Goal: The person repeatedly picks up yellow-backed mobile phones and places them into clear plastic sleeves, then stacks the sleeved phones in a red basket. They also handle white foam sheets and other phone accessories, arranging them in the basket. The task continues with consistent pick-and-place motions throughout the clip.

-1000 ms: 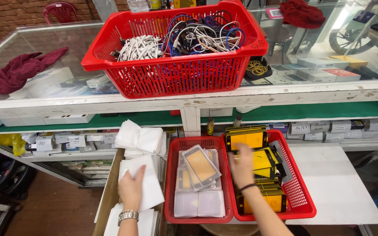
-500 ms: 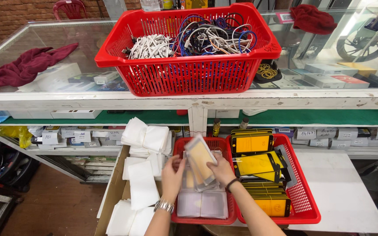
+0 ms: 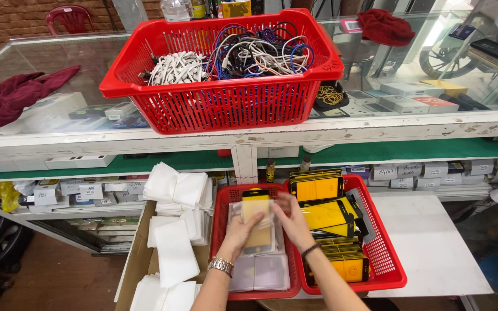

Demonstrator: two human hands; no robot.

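Observation:
Both my hands hold one flat yellow packet in a clear sleeve above a small red basket of clear flat packets. My left hand, with a metal watch on its wrist, grips the packet's lower left side. My right hand, with a dark band on its wrist, holds its right edge and is slightly blurred. To the right stands a second small red basket stacked with yellow-and-black flat packets.
A cardboard box of white foam sleeves sits left of the baskets. Above, a large red basket of tangled cables rests on a glass counter with maroon cloths. A white board lies right.
My left hand left the white sleeves in the box and joined my right hand at the left basket. A packet was lifted from that basket, and both hands now hold it.

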